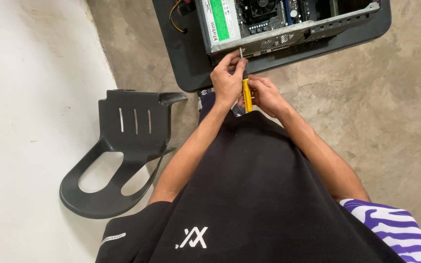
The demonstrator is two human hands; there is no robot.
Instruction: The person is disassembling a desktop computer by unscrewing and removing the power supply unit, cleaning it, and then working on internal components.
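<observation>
An open computer case [288, 24] lies on a dark table [181, 58] at the top of the head view, with its power supply and board showing. A yellow-handled screwdriver [246, 92] points up at the case's near edge. My left hand [227, 80] pinches the metal shaft near the tip, against the case's rim. The yellow handle sits in my right hand [266, 95], just below and to the right of the left one. Both forearms reach forward over my black shirt.
A black plastic chair [118, 151] stands to the left on the concrete floor [366, 107], next to a white wall [25, 122]. Yellow wires [174, 17] hang from the case's left end.
</observation>
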